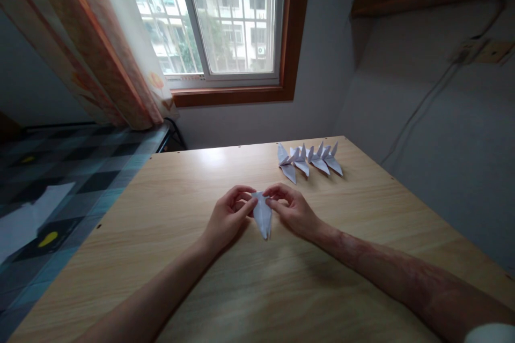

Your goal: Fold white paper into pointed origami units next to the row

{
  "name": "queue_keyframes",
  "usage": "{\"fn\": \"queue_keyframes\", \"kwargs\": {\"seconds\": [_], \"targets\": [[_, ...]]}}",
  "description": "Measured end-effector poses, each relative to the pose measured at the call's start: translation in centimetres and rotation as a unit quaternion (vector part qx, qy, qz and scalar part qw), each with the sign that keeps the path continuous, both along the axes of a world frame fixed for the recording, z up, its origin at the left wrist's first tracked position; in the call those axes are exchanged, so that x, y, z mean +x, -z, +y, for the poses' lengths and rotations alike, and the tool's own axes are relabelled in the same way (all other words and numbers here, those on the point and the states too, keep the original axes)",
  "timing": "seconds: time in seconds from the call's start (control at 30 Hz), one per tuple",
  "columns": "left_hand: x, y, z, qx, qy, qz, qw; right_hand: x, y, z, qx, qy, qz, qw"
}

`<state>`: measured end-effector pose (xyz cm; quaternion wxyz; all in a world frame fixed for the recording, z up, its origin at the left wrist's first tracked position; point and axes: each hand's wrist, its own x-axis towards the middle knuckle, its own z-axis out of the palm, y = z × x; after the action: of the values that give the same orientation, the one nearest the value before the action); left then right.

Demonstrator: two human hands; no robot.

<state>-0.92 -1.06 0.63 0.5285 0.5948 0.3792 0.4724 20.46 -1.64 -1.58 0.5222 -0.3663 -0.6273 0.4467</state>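
A piece of folded white paper [263, 217], long and kite-shaped, is held between my two hands over the middle of the table. Its narrow end points toward me and looks split at the tip. My left hand [233, 211] pinches the upper left edge between thumb and fingers. On the upper right edge, my right hand [292, 206] does the same, its thumb lying on the paper's face. Beyond my hands, several white folded paper cranes [319, 163] stand in a row near the table's far edge.
The light wooden table [181, 278] ends at a wall below a window [237, 21]. To the left, a bed with a checked cover [100, 155] carries loose white sheets [36, 214]. A curtain [92, 37] hangs there. A cable [418, 107] runs down the right wall.
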Motion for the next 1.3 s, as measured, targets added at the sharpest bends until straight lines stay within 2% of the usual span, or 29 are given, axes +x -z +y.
{"fn": "queue_keyframes", "kwargs": {"seconds": [0.17,0.4,0.53,0.73,0.87,1.1,1.3], "targets": [[-0.3,-0.1,0.3,-0.028,-0.058,-0.035,0.997,0.3,-0.4,-0.6,0.042,-0.074,-0.053,0.995],[-0.4,0.1,0.3,-0.034,-0.061,-0.037,0.997,0.2,-0.5,-0.6,0.035,-0.080,-0.047,0.995],[-0.3,0.1,0.3,-0.033,-0.040,-0.023,0.998,0.1,-0.4,-0.3,0.024,-0.070,-0.022,0.997],[-0.2,0.0,-0.1,-0.029,0.033,-0.020,0.999,-0.1,0.6,0.2,-0.024,-0.041,0.026,0.999],[-0.1,-0.1,-0.5,-0.016,0.078,-0.034,0.996,0.0,0.6,0.2,-0.041,-0.035,0.036,0.998],[0.1,0.2,-0.6,-0.005,0.056,-0.005,0.998,-0.1,0.3,0.2,-0.047,-0.033,0.042,0.997],[0.1,0.2,-0.6,-0.002,0.073,-0.013,0.997,-0.3,0.4,0.1,-0.082,-0.056,0.088,0.991]]}}
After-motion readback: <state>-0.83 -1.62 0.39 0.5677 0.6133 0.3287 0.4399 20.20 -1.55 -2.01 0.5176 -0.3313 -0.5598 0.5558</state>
